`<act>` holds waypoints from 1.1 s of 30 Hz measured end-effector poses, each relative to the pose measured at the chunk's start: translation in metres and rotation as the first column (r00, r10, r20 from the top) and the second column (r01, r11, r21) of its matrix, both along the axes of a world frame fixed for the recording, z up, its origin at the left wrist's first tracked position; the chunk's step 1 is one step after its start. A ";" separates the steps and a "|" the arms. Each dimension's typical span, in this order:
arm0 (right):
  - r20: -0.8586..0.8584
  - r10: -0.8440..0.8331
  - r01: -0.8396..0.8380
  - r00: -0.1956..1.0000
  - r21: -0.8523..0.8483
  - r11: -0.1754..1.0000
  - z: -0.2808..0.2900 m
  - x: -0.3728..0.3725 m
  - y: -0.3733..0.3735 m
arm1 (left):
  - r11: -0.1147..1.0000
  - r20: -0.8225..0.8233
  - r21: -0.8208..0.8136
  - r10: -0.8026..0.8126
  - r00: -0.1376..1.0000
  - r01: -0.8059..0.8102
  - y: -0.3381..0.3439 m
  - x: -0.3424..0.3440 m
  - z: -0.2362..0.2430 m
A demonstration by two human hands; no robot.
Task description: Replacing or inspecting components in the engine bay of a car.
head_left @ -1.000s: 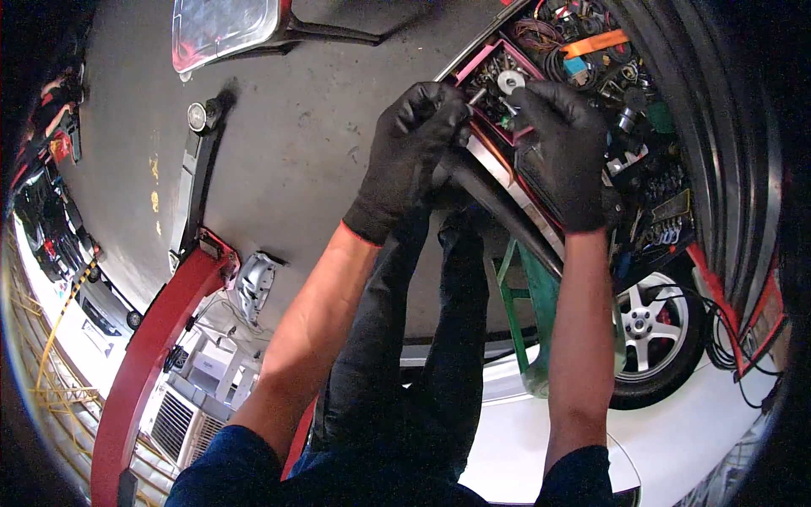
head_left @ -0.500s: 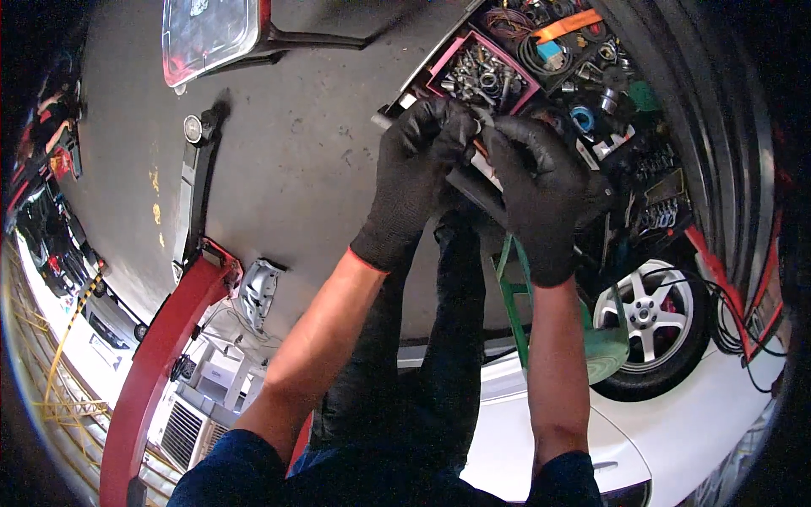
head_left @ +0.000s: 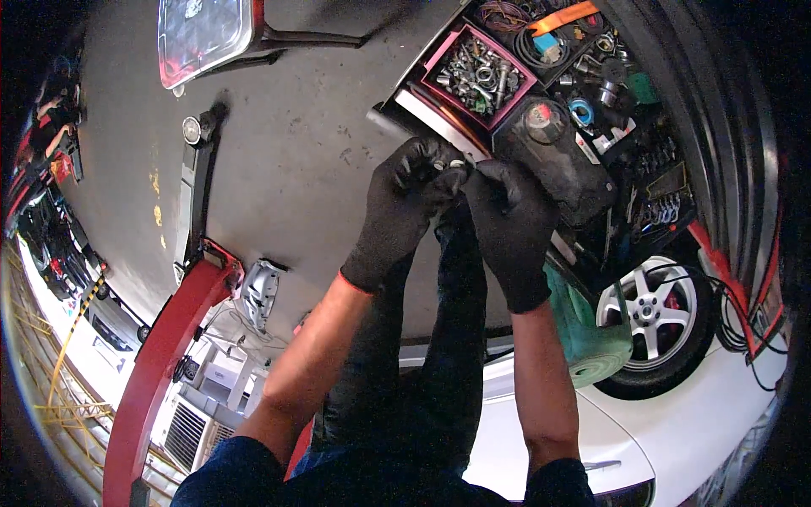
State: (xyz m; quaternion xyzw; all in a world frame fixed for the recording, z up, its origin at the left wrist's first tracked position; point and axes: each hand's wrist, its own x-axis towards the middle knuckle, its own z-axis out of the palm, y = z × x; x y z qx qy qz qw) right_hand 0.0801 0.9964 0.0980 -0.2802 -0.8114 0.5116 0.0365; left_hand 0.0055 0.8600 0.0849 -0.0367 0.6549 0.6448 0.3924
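Observation:
Both my hands wear black gloves and meet fingertip to fingertip just in front of the tool drawer (head_left: 405, 83). My left hand (head_left: 404, 198) is closed, with small shiny metal pieces (head_left: 457, 163) showing at its fingertips; they are too small to name. My right hand (head_left: 512, 215) is pinched shut against the same spot, and its fingers hide whatever they grip. Beyond the hands, a pink bin (head_left: 457, 103) full of loose bolts, nuts and sockets sits in the drawer.
A dark lidded container (head_left: 562, 173) and an orange-handled tool (head_left: 564, 17) lie in the drawer. To the right are a green stool (head_left: 591, 338) and a white car (head_left: 574, 431) with its wheel (head_left: 649, 314). A floor jack (head_left: 194, 194) and red lift arm (head_left: 165, 338) stand left.
Both hands have drawn back toward me, away from the pink bin, which now shows fully. The right hand has shifted left, and small metal pieces now show at the left fingertips.

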 end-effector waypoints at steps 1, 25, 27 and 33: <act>0.065 0.001 -0.001 0.998 -0.005 1.000 0.000 -0.003 -0.001 | 1.000 -0.001 -0.003 0.001 1.000 -0.001 -0.002 0.000 0.000; 0.157 0.314 -0.349 0.936 0.317 0.882 -0.102 -0.094 0.026 | 0.920 -0.537 -0.384 -0.289 0.793 0.075 -0.028 -0.023 -0.071; 0.249 0.346 -0.417 0.905 0.344 0.842 -0.083 -0.083 0.029 | 0.939 -0.522 -0.332 -0.262 0.812 0.089 -0.027 -0.023 -0.071; 0.241 0.402 -0.445 0.883 0.163 0.881 -0.065 -0.059 0.052 | 0.940 -0.526 -0.325 -0.270 0.806 0.103 -0.028 -0.025 -0.070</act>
